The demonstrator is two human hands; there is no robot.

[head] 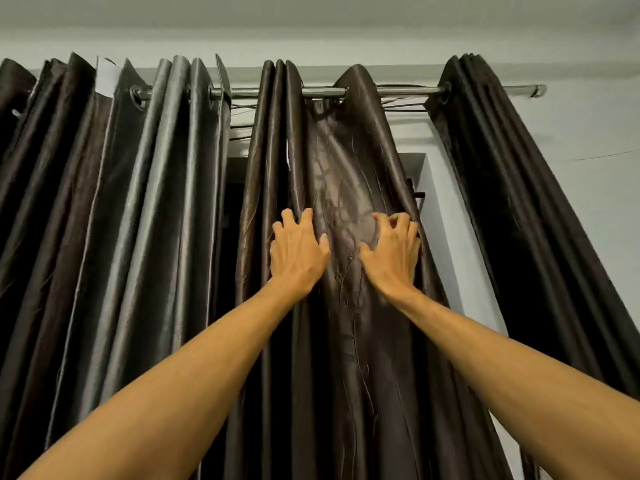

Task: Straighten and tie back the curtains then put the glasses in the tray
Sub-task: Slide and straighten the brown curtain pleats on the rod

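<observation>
Dark brown satin curtains hang by eyelets from a metal rod [322, 92]. The middle curtain panel [346, 161] is spread between my hands at chest-to-head height. My left hand [298, 252] lies on its left folds with the fingertips curled into a fold. Against the panel's right edge is my right hand [391, 252], its fingers hooked into the fabric there. A bunched left curtain [138, 220] and a bunched right curtain [502, 202] hang on either side. No glasses or tray are in view.
A pale wall [588, 140] and the ceiling [311, 15] surround the window. A dark window opening [235, 188] shows between the left and middle curtains. The rod's right end [535, 90] sticks out past the right curtain.
</observation>
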